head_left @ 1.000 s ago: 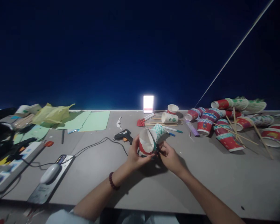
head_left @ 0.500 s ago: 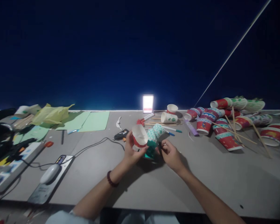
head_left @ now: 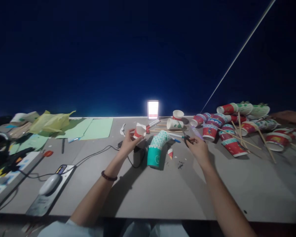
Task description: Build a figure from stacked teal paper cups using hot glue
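Observation:
My left hand (head_left: pixel 128 142) pinches a red and white paper cup (head_left: pixel 139 131), its white inside showing, above the table. My right hand (head_left: pixel 197 148) is closed around the handles of black scissors (head_left: pixel 186 139), whose blades point away from me. Between the hands lies a bent chain of teal and white-patterned paper cups (head_left: pixel 154 154), out of both hands. A small red and white scrap (head_left: pixel 170 153) rests to its right, near some dark crumbs (head_left: pixel 180 164).
Behind the hands are white paper cups (head_left: pixel 174 124), markers (head_left: pixel 175 140) and wooden sticks. Joined red cups (head_left: pixel 233 141) and chopsticks crowd the right. On the left lie green paper (head_left: pixel 98 128), a power strip (head_left: pixel 17 177), a phone (head_left: pixel 46 197) and a black cable (head_left: pixel 88 154).
The teal cup chain now lies on the table, apart from my hands. My left hand has moved left and back with the red cup; my right has moved right with the scissors.

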A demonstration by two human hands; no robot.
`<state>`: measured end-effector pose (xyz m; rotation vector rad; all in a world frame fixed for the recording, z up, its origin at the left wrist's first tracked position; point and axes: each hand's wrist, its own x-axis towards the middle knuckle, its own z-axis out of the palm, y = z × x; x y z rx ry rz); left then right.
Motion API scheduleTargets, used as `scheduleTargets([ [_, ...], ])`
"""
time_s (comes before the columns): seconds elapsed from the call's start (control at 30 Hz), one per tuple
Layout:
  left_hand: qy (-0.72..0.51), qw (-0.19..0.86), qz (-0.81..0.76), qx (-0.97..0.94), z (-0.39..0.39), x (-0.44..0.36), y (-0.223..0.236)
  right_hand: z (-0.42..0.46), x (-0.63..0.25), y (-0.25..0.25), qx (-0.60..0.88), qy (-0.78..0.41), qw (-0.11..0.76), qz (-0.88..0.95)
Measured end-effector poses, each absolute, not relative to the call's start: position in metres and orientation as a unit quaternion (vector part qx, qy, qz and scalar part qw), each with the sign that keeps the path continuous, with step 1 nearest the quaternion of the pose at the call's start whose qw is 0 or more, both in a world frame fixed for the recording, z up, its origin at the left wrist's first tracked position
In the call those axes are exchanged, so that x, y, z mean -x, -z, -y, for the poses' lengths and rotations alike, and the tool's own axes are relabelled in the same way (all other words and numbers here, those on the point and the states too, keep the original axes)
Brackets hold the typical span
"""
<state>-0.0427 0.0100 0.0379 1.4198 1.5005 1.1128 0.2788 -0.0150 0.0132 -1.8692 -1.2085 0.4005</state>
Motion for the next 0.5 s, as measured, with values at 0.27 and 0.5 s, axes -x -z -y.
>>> scheduleTargets([
  [0.27, -0.267, 0.142, -0.672, -0.676, -0.075, 0.055, -0.047, 0.014, -0.296, -0.008, 0.799, -0.122, 0.215, 0.549],
  [0.5, -0.222, 0.113, -0.670, -0.699, -0.092, 0.057, -0.044, 0.015, -0.293, -0.010, 0.816, -0.108, 0.163, 0.543],
])
